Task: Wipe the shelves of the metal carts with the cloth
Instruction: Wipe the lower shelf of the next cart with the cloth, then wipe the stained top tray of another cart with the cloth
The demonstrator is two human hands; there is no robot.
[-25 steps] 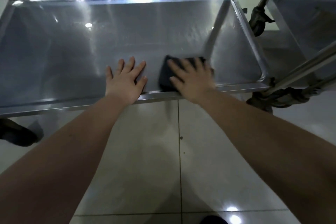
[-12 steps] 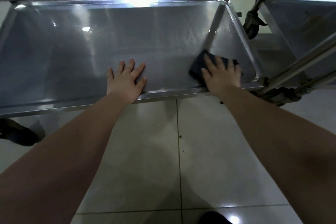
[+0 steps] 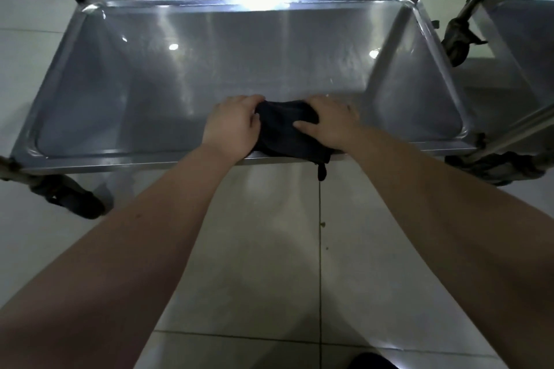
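A shiny metal cart shelf (image 3: 126, 105) with a raised rim fills the upper half of the head view. A dark cloth (image 3: 284, 132) lies bunched on its front edge, near the middle, with a corner hanging over the rim. My left hand (image 3: 232, 126) grips the cloth's left side, fingers curled over it. My right hand (image 3: 329, 123) grips the cloth's right side, thumb laid across the fabric. Both hands hold the cloth between them at the shelf's near edge.
A second metal cart (image 3: 515, 48) stands at the right, its slanted post (image 3: 515, 129) crossing close to the shelf's corner. Dark caster wheels sit at lower left (image 3: 69, 198), at lower right (image 3: 491, 168) and at upper right (image 3: 455, 39). Pale floor tiles (image 3: 269, 263) lie below.
My right hand dragged the cloth from the shelf's right end back to the middle front. My left hand lifted off the shelf rim and took hold of the cloth. The cloth is now bunched.
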